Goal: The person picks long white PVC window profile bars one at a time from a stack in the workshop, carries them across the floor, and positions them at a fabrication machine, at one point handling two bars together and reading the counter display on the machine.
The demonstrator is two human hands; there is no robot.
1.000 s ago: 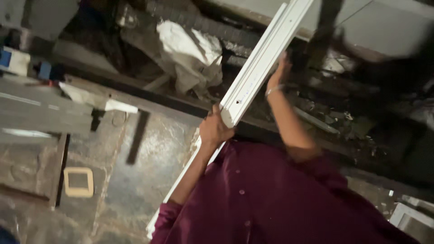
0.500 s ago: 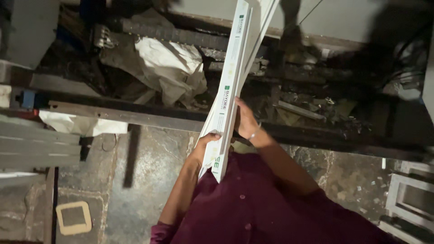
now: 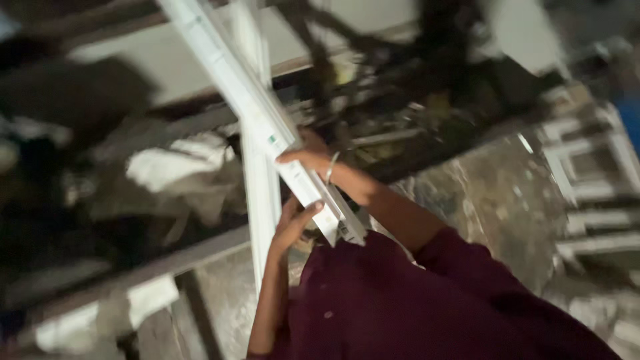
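Since the earlier frame, the white profile strip has tilted leftward; your right hand and left hand grip it.

White strip top cut off by edge; background clutter blurred.

White strips, maroon shirt, grey floor

The two long strips are plain white; the slanted one bears a small green mark near the right hand. A thin silver bangle rings that wrist. The shirt is deep maroon, unpatterned, with a small button of the same shade. The floor is mottled grey-brown, blotched with paler patches. The crumpled sheet at left is off-white. The frames at right are white, blurred. The background is dark, nearly black.
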